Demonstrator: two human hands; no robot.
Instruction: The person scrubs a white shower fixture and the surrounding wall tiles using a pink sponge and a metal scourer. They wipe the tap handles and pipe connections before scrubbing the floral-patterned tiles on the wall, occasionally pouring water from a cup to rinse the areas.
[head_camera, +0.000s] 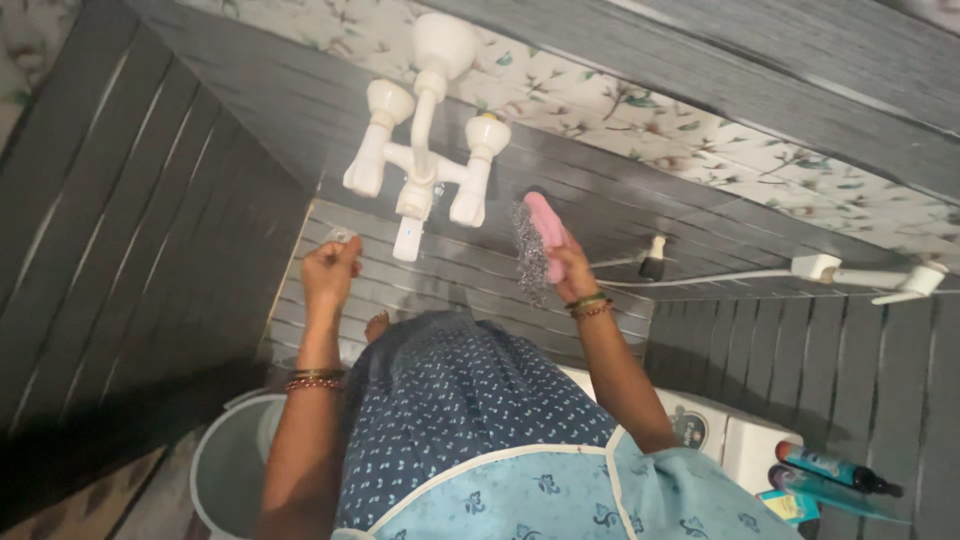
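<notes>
A: Report the right hand.

B: The right hand (568, 268) is raised toward the grey tiled wall (200, 180), fingers closed around a pink scrubber (546, 228). A steel-wool pad (530, 255) hangs against the scrubber on its left side. Both sit just right of the white wall-mounted tap (425, 165).

A: And the left hand?

B: The left hand (330, 272) is closed, pinching a small clear object (340, 236) at the fingertips; its kind cannot be told. It is positioned below the tap's left knob, near the spout.

A: Surroundings?

B: A grey bucket (225, 460) stands on the floor below the left arm. Two bottles (835, 470) lie at lower right beside a white appliance (745, 440). A white hand sprayer (905, 282) is mounted on the wall at right, with its hose (700, 280) running left.
</notes>
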